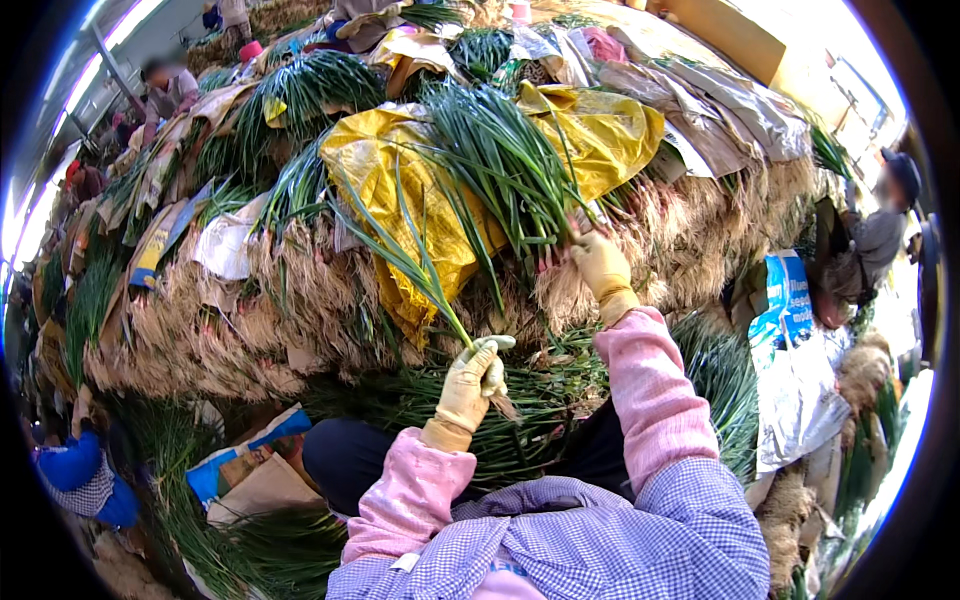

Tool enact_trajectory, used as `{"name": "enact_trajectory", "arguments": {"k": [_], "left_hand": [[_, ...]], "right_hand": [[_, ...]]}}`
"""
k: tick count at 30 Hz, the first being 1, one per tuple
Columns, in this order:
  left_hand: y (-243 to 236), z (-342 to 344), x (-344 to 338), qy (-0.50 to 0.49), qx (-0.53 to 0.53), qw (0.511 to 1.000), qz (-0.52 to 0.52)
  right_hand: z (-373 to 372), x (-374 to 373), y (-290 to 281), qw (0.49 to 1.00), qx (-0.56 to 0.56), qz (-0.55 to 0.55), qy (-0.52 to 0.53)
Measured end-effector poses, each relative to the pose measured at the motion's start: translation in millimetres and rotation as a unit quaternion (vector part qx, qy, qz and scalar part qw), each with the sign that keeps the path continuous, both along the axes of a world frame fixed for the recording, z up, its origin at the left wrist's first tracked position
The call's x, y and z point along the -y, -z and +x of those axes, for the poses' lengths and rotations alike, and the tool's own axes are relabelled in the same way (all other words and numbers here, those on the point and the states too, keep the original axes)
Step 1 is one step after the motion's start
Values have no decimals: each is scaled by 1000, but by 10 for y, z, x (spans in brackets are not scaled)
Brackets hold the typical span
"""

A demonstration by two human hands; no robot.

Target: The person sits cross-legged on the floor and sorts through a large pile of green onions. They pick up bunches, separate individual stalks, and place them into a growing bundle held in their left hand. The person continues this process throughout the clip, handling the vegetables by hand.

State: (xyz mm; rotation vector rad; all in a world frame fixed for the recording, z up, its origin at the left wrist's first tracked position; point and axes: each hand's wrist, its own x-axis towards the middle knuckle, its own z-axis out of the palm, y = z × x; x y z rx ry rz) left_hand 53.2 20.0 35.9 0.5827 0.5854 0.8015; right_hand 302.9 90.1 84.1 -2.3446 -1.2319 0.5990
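Observation:
My left hand [468, 392], in a pale yellow glove, is closed around a few spring onions [425, 283]. Their long green leaves point up and to the left, and a tuft of roots pokes out below the fist. Farther forward and to the right, my gloved right hand [602, 268] has its fingers closed at the pinkish stem end of a thick bunch of spring onions [505, 165] on the heap. Just what lies between those fingertips is partly hidden. Beneath the bunch a yellow woven sack [400, 185] drapes over the heap.
A long heap of spring onions [270, 300], roots facing me, spans the view, partly covered by sacks and paper. Loose green leaves [440, 410] lie around my legs. A blue and white sack [790, 370] is at right. Several people work around the heap, one in blue [85, 475].

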Motion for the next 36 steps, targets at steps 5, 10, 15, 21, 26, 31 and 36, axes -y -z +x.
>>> {"name": "enact_trajectory", "arguments": {"k": [5,10,15,21,26,31,36], "left_hand": [[71,43,-19,-30,-21,999,-21],[82,180,-24,-19,-14,1000,-17],[54,505,-120,34,-37,999,-6],[176,454,-248,-22,18,999,-35],[386,380,-142,-29,9,997,-73],[188,309,-98,-35,-18,998,-52],[2,155,-57,-36,-8,999,-20]], "right_hand": [[146,470,342,985,0,161,-67],[500,1046,370,976,-59,204,-54],[332,1200,-96,850,-444,271,-81],[764,2158,-33,848,-231,449,165],[1307,3515,1009,944,-6,3,330],[1199,3201,844,960,138,2,242],[487,1225,185,942,32,334,7]]}}
